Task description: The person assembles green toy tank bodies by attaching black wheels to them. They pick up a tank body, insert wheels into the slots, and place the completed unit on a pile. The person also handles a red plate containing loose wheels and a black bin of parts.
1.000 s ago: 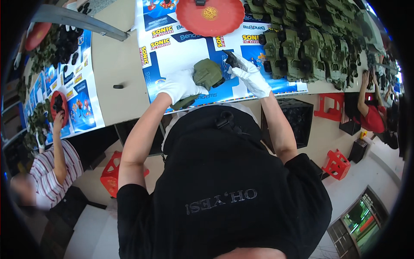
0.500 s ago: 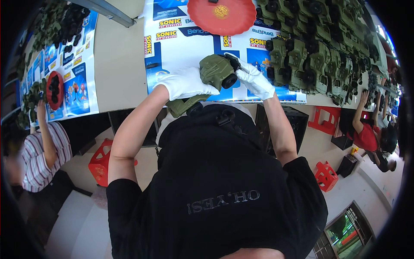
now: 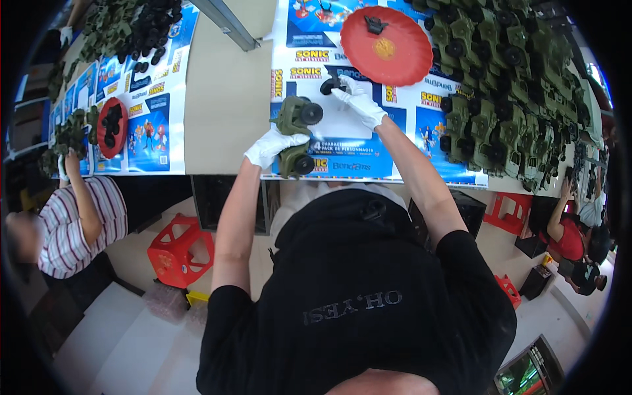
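My white-gloved left hand (image 3: 275, 146) is closed around a dark green toy vehicle (image 3: 288, 125) near the table's front edge. Its black wheels face right, and my fingers cover part of the body. Farther ahead, the gloved right hand (image 3: 360, 105) has its fingertips closed on a small black part (image 3: 332, 83) with a round, wheel-like end; the fingers partly hide it. Just beyond lies a red scalloped tray (image 3: 418, 62) with a gold emblem, holding one small black piece (image 3: 375, 25).
Rows of green toy vehicles (image 3: 490, 125) crowd the table's right side. Printed sheets (image 3: 408, 155) cover the work surface, and a metal post (image 3: 227, 25) rises at the back left. A person in a striped shirt (image 3: 85, 224) works at left. Red stools (image 3: 181, 250) stand below the table.
Both hands were on the toy vehicle; now only my left hand holds it, farther left and turned lengthwise. My right hand has left it, moved forward and taken the small black part.
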Motion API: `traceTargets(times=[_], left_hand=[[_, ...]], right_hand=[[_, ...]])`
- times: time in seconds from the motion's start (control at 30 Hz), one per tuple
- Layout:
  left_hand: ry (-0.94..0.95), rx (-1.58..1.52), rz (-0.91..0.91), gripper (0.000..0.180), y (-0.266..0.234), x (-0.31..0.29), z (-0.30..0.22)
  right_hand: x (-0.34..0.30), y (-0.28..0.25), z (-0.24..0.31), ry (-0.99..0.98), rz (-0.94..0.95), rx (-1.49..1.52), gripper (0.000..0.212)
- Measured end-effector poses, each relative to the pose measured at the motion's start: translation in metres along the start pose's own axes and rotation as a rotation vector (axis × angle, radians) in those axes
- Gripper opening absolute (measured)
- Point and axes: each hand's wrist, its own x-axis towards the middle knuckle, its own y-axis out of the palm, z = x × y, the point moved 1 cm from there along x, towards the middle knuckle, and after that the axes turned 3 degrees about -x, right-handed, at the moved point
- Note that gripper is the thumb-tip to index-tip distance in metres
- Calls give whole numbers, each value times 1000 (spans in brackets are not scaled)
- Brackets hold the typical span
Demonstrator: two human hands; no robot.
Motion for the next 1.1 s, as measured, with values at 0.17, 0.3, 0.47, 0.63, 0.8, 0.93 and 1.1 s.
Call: traceTargets(times=[0.17, 0.3, 0.47, 0.63, 0.8, 0.93, 1.1], left_hand=[[84, -484, -104, 30, -12, 79, -2], [173, -528, -111, 43, -16, 52, -15], [68, -440, -309, 48, -65, -29, -50], [485, -367, -539, 32, -166, -55, -152], [409, 14, -526, 42, -169, -97, -130], [46, 63, -244, 55, -94, -109, -79], [210, 278, -2, 72, 0, -100, -79]], right_hand=[[38, 18, 11, 109, 208, -75, 60], [30, 54, 28, 103, 313, 111, 50], [53, 148, -1, 430, 406, 198, 36], [134, 228, 124, 139, 323, 339, 36], [86, 188, 108, -20, 311, 132, 43], [9, 113, 82, 163, 427, 233, 56], [-66, 40, 88, 32, 325, 133, 64]])
